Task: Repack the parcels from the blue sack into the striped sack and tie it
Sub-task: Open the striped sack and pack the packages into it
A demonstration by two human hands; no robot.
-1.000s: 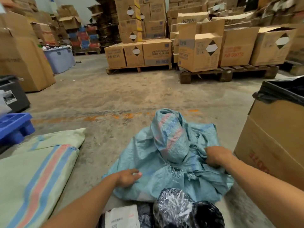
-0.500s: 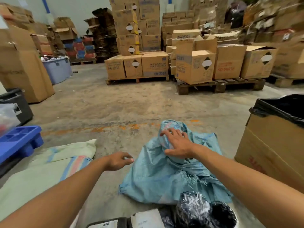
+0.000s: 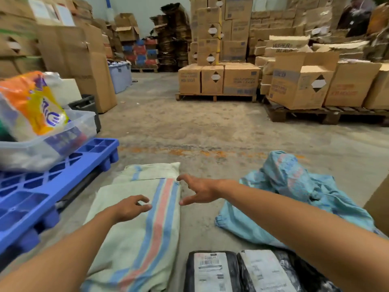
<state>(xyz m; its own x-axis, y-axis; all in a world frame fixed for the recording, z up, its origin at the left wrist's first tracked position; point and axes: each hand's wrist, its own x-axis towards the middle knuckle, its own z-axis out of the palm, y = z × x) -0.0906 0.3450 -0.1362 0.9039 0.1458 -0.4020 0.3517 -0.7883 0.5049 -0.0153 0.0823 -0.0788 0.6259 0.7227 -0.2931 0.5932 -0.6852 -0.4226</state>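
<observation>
Striped sack [image 3: 134, 228] lay flat on floor, limp woven cloth, light. Both my hands empty: left hand [image 3: 128, 207] loosely curled over it, right hand [image 3: 200, 190] spread wide at its edge. Mouth probably far end; I'd pinch there.

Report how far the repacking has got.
Done: the blue sack lies crumpled, parcels out on the floor. In hand: left hand and right hand reach over the flat striped sack, holding nothing. Left: open it, load the parcels, tie.
</observation>
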